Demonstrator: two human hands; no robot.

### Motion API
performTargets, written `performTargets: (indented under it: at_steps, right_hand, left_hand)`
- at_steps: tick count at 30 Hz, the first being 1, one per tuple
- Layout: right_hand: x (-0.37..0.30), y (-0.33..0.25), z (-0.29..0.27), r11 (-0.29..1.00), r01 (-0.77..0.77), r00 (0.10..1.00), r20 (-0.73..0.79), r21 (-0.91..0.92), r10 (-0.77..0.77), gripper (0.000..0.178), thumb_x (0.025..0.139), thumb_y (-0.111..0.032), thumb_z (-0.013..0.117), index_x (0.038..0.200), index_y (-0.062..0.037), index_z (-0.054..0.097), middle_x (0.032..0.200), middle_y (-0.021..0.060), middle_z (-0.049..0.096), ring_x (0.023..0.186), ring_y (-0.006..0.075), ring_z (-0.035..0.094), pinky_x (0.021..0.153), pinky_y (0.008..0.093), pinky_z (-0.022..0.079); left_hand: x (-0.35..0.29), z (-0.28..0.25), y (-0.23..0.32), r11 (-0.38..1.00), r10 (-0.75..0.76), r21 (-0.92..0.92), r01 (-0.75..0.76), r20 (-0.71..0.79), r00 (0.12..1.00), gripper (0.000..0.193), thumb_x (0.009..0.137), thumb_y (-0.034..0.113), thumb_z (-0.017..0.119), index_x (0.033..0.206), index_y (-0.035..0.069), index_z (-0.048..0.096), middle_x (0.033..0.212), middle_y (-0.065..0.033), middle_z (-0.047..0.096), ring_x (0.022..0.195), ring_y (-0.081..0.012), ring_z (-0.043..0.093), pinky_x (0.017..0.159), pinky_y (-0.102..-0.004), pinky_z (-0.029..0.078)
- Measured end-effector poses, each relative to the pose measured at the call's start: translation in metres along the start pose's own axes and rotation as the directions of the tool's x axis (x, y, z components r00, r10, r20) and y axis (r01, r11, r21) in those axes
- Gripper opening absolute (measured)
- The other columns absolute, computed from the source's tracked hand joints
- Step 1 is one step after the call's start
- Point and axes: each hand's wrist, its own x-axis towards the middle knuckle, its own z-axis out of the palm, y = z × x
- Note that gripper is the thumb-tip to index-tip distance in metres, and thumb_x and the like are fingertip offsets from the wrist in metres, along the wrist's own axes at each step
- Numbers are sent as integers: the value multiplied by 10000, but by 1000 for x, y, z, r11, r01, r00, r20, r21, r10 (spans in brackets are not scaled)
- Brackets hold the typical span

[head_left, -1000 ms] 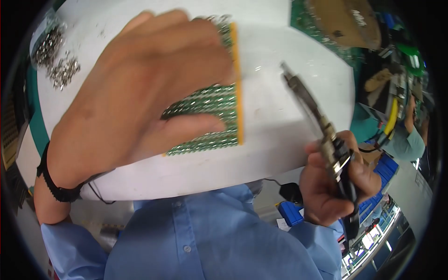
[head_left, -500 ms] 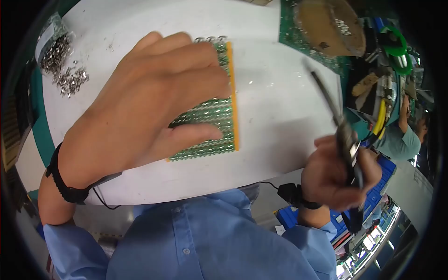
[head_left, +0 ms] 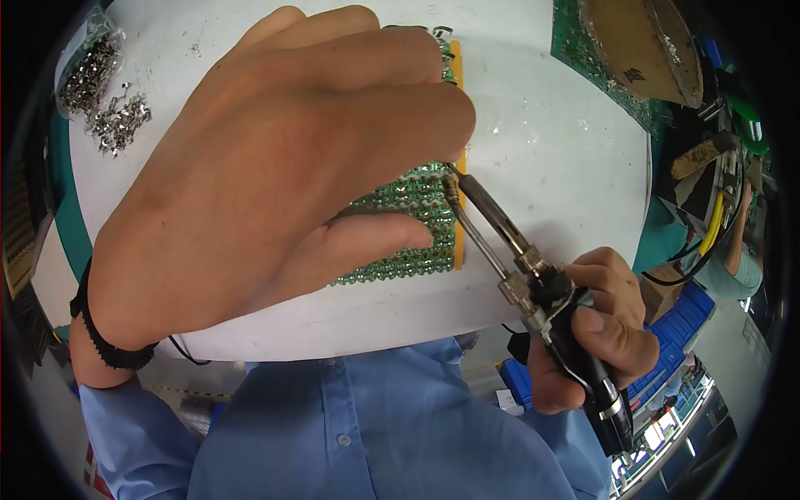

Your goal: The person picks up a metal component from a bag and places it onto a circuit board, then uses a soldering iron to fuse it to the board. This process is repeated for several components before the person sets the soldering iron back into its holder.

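Note:
A panel of green circuit boards (head_left: 400, 267) with an orange right edge lies on the white table under my left hand (head_left: 275, 183). That hand is bent over the panel, with its thumb on the near rows and its fingers curled toward the far side; the fingertips are partly hidden. In my right hand (head_left: 612, 325) is a soldering iron (head_left: 550, 285) with a black handle and a thin metal tube beside its shaft. Its tip meets the panel's right side, just below my left index finger. A few bent metal clips (head_left: 442, 33) show at the panel's far end.
Shiny small metal parts (head_left: 121, 121) spill from a clear bag (head_left: 87, 71) at the far left. A brown tray (head_left: 637, 42) stands on a green mat (head_left: 575, 54) at the far right. Tools and a yellow-handled item (head_left: 712, 223) sit beyond the right edge, near another person's arm (head_left: 742, 229).
The soldering iron has swung left, from raised over the table's right side down to the panel beside my left index finger. My left hand still bends over the panel.

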Motion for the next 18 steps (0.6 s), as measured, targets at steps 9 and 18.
performTargets:
  at_steps: [9,18]
  right_hand:
    - [-6,-1,-3,997,-63,998,13,52,63,517,911,-520,550,1091,-37,505,561,92,555,481,172,514,466,300,358]
    - [-6,-1,-6,994,-75,996,44,74,72,511,908,-508,564,1096,-38,497,568,93,556,489,169,506,480,308,357]
  left_hand:
    - [-1,2,1,996,59,72,-61,24,998,495,567,297,797,958,29,653,910,-87,542,805,-258,498,746,-395,352]
    - [0,4,-1,994,78,81,-79,18,997,490,566,286,794,958,31,646,907,-89,542,798,-259,501,738,-393,354]
